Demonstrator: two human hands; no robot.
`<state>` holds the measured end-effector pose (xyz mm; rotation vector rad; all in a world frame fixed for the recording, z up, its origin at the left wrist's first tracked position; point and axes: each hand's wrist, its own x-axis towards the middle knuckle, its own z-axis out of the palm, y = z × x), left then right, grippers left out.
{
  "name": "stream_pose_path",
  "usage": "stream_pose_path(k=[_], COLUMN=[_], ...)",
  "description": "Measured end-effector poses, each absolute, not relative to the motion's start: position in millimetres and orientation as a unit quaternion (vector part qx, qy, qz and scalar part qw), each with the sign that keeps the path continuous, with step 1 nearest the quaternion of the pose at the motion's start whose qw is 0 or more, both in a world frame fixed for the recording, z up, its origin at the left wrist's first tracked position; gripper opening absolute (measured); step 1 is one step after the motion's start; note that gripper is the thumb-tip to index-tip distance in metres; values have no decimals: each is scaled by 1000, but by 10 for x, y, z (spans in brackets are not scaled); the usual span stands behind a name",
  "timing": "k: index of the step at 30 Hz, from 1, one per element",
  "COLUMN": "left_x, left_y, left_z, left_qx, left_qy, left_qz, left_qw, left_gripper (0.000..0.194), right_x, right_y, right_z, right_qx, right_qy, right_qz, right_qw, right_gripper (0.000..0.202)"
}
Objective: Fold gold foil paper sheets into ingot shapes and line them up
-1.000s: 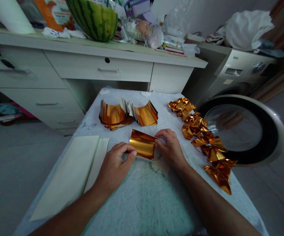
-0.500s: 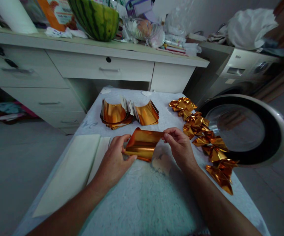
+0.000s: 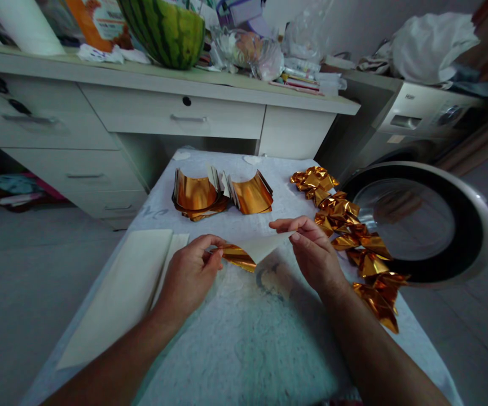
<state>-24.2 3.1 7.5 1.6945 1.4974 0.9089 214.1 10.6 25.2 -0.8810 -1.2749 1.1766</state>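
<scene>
One camera is sitting on the person's head, and it is looking forward and down over the table (image 3: 239, 338). The left hand (image 3: 189, 273) and the right hand (image 3: 315, 256) are appearing quite near, around the middle of the view, while the forearms (image 3: 129, 347) are crossing the bottom edge. The desk (image 3: 210, 89) is facing the camera from farther away, across the upper part. The washer (image 3: 413, 107) is standing toward the right side, and the floor (image 3: 57, 270) is showing beside the table.

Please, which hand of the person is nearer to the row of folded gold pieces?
The right hand: it is close beside the row of folded gold pieces. The left hand is farther away, at the opposite end of the held gold sheet.
</scene>
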Motion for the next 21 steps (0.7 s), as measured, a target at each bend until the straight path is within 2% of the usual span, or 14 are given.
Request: stream_pose_path(k=[3, 7, 11, 21], left_x=[-221, -180, -165, -175], left_y=[33, 43, 29, -74], left_z=[102, 119, 106, 27], left_qx=[667, 709, 752, 836], left_qy=[559, 518, 494, 474], left_qz=[375, 395, 348, 184], left_qw=[320, 270, 262, 206], left_gripper=[18, 42, 59, 49], right_x=[2127, 2135, 2178, 2202], right_y=[94, 90, 85, 48], right_z=[263, 256, 282, 267], right_qx=[-343, -307, -316, -363], right_qy=[-538, -555, -630, -691], right_qz=[532, 539, 493, 489], right_qw=[557, 554, 510, 390], right_gripper=[16, 14, 15, 24])
